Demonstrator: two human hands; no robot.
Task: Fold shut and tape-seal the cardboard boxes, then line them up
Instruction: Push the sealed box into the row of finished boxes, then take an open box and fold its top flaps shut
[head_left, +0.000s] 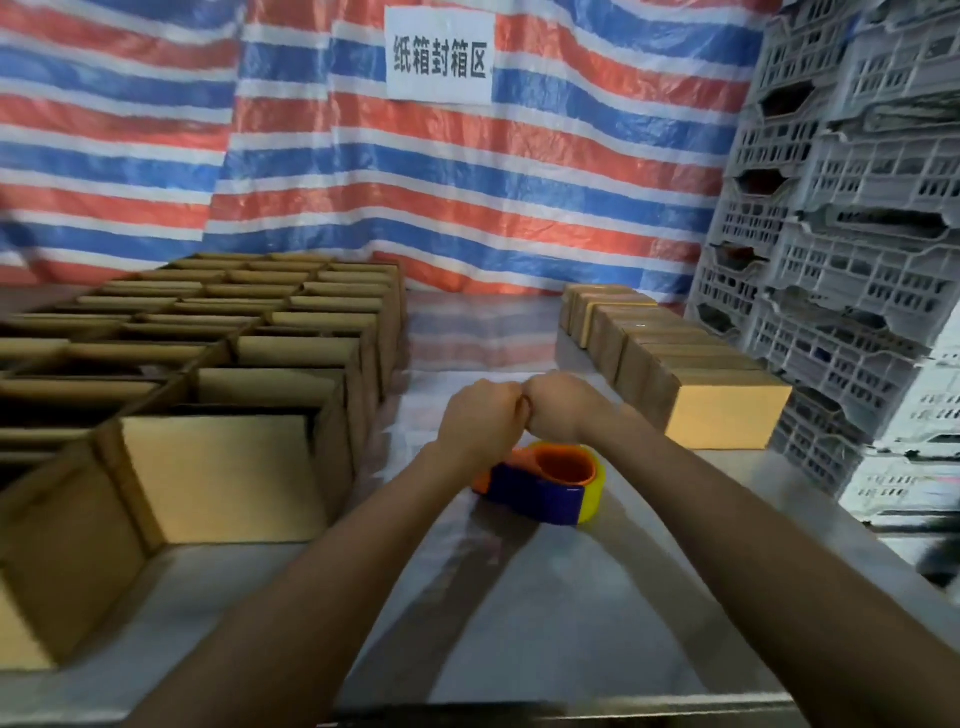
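Left hand (480, 415) & right hand (563, 402) curled, knuckles touching, above tape dispenser (545, 488) on worktop (571, 597); can't tell if pinching anything. Open boxes (223, 467) at left: prob. light, thin card, bendy flaps, so grip by side walls. Sealed boxes (722, 410) at right.

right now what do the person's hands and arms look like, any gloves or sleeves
Left hand and right hand are bare: no gloves, no watch or wristband showing. Left forearm and right forearm are uncovered too; no sleeve reaches into view.
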